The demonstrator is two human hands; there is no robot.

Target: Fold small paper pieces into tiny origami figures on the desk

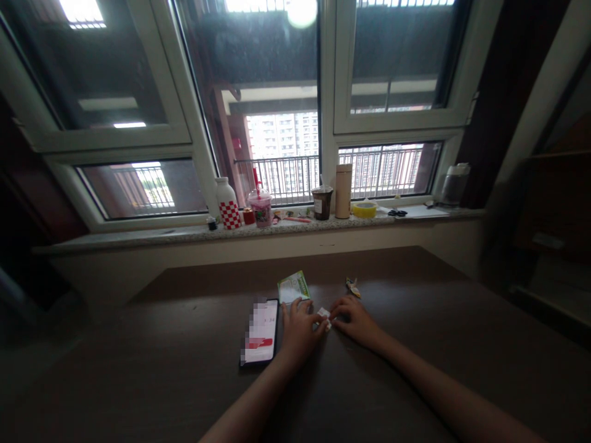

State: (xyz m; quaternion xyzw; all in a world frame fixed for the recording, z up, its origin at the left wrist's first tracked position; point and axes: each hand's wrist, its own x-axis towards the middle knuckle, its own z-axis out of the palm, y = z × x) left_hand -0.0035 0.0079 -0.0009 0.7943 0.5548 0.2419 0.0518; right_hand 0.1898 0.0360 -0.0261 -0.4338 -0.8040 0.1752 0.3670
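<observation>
Between my two hands, just above the dark table, is a small white crumpled piece (324, 313) that looks like paper; its exact kind is too small to make out. My left hand (299, 331) has its thumb side at the lower left of the piece, pinching it, while its other fingers stretch forward. From the right, the curled fingertips of my right hand (354, 321) pinch the same piece. Left of my left hand lies a phone (263, 332) with a lit screen. A green and white packet (294, 288) lies behind the phone, near my left fingertips.
A crumpled yellowish wrapper (353, 287) lies beyond my right hand on the brown table (194, 320). Along the windowsill stand a checkered bottle (228, 206), a pink cup (261, 208), a dark drink cup (322, 203), a tan flask (343, 192), yellow tape (364, 210) and scissors (398, 213).
</observation>
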